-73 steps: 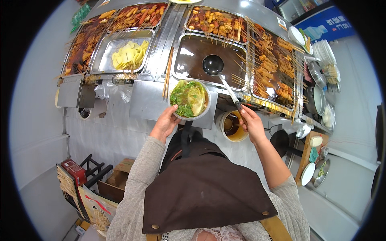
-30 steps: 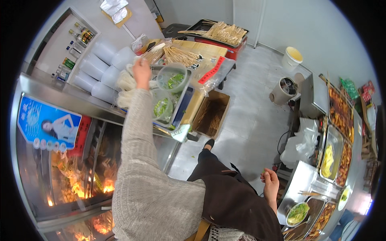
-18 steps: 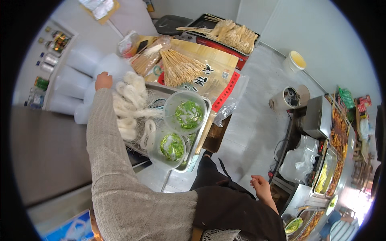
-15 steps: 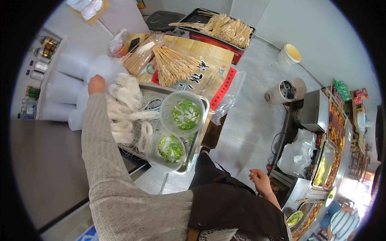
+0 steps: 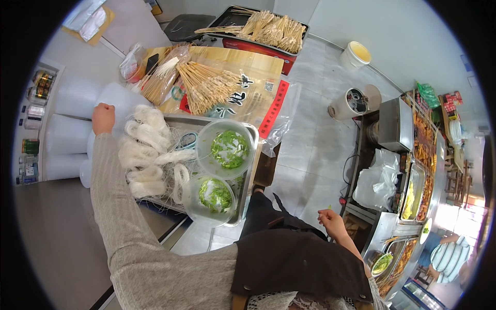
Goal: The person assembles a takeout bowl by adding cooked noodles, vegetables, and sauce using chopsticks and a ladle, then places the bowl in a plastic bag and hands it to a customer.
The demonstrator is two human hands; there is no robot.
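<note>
My left hand [image 5: 103, 118] is closed at the edge of the stacked translucent plastic bowls [image 5: 77, 93], at the left; its fingertips are hidden. At the lower right, my right hand [image 5: 333, 223] hangs in the air with curled fingers, a tiny green bit at their tips. Between the hands, two clear tubs of chopped greens [image 5: 225, 148] [image 5: 211, 200] stand on a metal tray [image 5: 251, 181]. White bundles of noodle-like strands [image 5: 147, 150] lie beside them on the tray, with a teal-handled tool [image 5: 190, 139] partly under them.
Bundled skewers [image 5: 204, 88] lie on a printed bag on the wooden table [image 5: 248, 59]; more fill a black tray [image 5: 268, 31] behind. Buckets [image 5: 356, 54] [image 5: 349, 103] stand on the floor. At right, a food counter [image 5: 413, 191] holds trays, with a person [image 5: 449, 258] beyond.
The view has shifted, so the table and bowls sit further left. My left hand stays at the bowls. My right hand has stayed low, and a green bit now shows at its fingertips.
</note>
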